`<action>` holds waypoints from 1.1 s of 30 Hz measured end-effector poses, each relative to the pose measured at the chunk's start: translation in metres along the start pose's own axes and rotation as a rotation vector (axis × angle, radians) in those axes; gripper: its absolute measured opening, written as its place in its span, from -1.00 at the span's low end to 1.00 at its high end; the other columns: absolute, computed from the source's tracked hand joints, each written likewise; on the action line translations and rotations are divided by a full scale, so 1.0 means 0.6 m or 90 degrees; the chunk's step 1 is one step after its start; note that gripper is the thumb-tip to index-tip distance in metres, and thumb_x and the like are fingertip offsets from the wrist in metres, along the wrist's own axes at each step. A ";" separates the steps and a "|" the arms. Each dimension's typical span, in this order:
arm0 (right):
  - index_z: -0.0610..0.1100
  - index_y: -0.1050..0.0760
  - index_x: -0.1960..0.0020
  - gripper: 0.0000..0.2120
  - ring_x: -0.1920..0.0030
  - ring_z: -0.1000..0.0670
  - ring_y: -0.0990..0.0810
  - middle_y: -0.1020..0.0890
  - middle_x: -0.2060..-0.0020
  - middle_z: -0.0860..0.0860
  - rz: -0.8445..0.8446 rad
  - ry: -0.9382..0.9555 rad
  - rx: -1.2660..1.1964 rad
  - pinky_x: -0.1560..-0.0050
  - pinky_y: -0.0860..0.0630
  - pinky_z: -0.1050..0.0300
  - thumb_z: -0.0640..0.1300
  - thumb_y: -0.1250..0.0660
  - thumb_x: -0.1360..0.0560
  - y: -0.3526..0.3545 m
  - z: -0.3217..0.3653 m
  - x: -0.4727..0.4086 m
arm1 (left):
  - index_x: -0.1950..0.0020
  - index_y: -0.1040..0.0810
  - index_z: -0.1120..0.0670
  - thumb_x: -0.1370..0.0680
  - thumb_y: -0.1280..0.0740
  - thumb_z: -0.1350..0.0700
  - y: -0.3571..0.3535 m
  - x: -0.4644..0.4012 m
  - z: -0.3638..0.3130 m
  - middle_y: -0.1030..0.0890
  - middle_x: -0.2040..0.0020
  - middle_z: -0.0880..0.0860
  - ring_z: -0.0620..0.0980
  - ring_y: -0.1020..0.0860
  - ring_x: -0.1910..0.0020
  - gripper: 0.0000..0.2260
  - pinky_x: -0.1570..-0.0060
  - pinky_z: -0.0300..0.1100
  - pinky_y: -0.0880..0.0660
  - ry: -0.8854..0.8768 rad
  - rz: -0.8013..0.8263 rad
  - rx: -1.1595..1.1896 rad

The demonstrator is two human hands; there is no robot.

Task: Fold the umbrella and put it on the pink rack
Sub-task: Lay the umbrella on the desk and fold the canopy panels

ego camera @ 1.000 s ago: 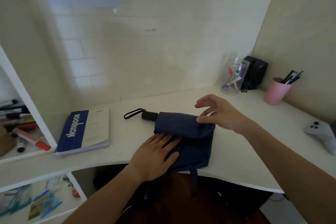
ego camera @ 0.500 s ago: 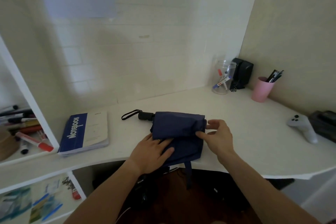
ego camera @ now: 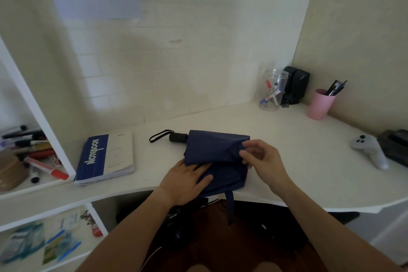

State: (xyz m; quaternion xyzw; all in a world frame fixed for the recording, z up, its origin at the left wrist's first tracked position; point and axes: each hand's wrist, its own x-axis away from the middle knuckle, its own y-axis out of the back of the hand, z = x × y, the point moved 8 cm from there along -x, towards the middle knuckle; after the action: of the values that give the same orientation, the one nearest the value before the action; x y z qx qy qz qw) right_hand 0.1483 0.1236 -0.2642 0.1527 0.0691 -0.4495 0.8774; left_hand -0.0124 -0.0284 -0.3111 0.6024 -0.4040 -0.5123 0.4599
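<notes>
A navy collapsed umbrella [ego camera: 215, 150] lies flat on the white desk [ego camera: 298, 161], its black handle and wrist loop pointing left. Its closing strap hangs over the desk's front edge. My left hand [ego camera: 184, 181] presses flat on the lower left of the fabric, fingertips tucked under a fold. My right hand [ego camera: 261, 158] pinches the fabric's right edge between thumb and fingers. No pink rack is in view.
A blue and white notebook [ego camera: 106, 157] lies left of the umbrella. At the back right stand a clear jar of markers [ego camera: 272, 89], a black device [ego camera: 295, 86] and a pink pen cup [ego camera: 320, 104]. A grey controller [ego camera: 371, 150] rests at the right. Shelves with markers [ego camera: 33, 150] are at the left.
My right hand came down from hovering over the top right of the umbrella to its right edge and took hold of the fabric. My left hand stayed pressed on the cloth.
</notes>
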 end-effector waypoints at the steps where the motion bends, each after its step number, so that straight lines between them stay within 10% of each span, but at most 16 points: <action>1: -0.21 -0.62 -0.10 -0.81 0.29 0.02 -0.66 -0.70 0.21 -0.17 0.014 -0.039 -0.025 0.22 -0.61 0.20 -0.27 -0.47 -0.50 -0.005 -0.010 0.002 | -0.61 -0.21 -0.12 -0.67 0.11 -0.25 0.002 0.000 -0.001 -0.47 -0.49 0.02 0.04 -0.41 -0.44 -0.46 -0.47 -0.10 -0.24 -0.001 -0.003 0.005; 9: -0.30 -0.66 0.02 -0.84 0.08 0.00 -0.68 -0.75 0.08 -0.15 0.081 -0.179 -0.058 0.06 -0.53 0.25 -0.22 -0.50 -0.47 -0.006 -0.067 0.015 | -0.42 -0.46 -0.12 -0.57 -0.30 -0.25 0.022 0.010 0.024 -0.50 -0.39 -0.01 -0.01 -0.46 -0.34 -0.55 -0.28 -0.21 -0.39 0.080 -0.058 0.215; 16: -0.33 -0.57 -0.03 -0.85 -0.03 -0.04 -0.65 -0.71 0.01 -0.17 0.137 -0.164 -0.064 -0.22 -0.50 0.01 -0.23 -0.40 -0.54 -0.012 -0.066 0.015 | -0.31 -0.47 0.00 -0.45 -0.56 -0.04 0.044 0.040 0.076 -0.69 -0.11 -0.02 -0.13 -0.63 -0.10 -0.50 0.00 -0.34 -0.49 0.426 -0.192 0.806; 19: -0.24 -0.64 -0.03 -0.85 -0.06 -0.04 -0.68 -0.74 0.01 -0.10 0.128 -0.151 -0.047 -0.17 -0.53 0.09 -0.16 -0.42 -0.54 -0.012 -0.060 0.020 | -0.04 -0.68 0.09 -0.52 -0.49 -0.05 0.049 0.031 0.070 -0.74 0.04 -0.04 -0.11 -0.68 0.01 -0.76 0.17 -0.41 -0.52 0.420 -0.172 0.747; 25: -0.23 -0.66 0.14 -0.62 0.10 -0.06 -0.64 -0.71 0.13 -0.20 0.116 -0.146 0.004 -0.12 -0.52 -0.14 0.12 -0.42 -0.51 -0.013 -0.059 0.024 | 0.13 -0.71 0.10 -0.56 -0.40 -0.16 0.023 0.041 0.090 -0.71 0.15 0.06 -0.02 -0.64 0.08 -0.67 0.00 -0.08 -0.52 0.412 -0.129 0.622; 28: -0.10 -0.52 0.38 -0.59 0.29 -0.01 -0.47 -0.55 0.42 0.04 0.078 -0.152 0.032 0.13 -0.37 0.05 0.10 -0.38 -0.55 -0.008 -0.060 0.024 | 0.09 -0.72 0.03 -0.58 -0.37 -0.16 0.027 0.047 0.085 -0.70 0.08 -0.07 -0.20 -0.59 0.08 -0.71 0.04 -0.25 -0.46 0.399 -0.123 0.534; 33: -0.16 -0.57 0.06 -0.70 0.12 0.02 -0.62 -0.67 0.15 0.01 0.034 -0.135 0.003 0.07 -0.50 0.16 0.09 -0.44 -0.51 -0.010 -0.054 0.023 | 0.19 -0.59 0.11 -0.59 -0.33 -0.19 0.030 0.043 0.075 -0.63 0.23 0.03 -0.10 -0.52 0.25 -0.61 0.18 -0.16 -0.41 0.390 -0.122 0.520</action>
State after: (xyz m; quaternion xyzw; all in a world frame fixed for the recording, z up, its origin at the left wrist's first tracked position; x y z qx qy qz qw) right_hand 0.1520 0.1206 -0.2997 0.1084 -0.0295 -0.4397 0.8911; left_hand -0.0531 -0.0641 -0.3027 0.8894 -0.3606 -0.1530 0.2357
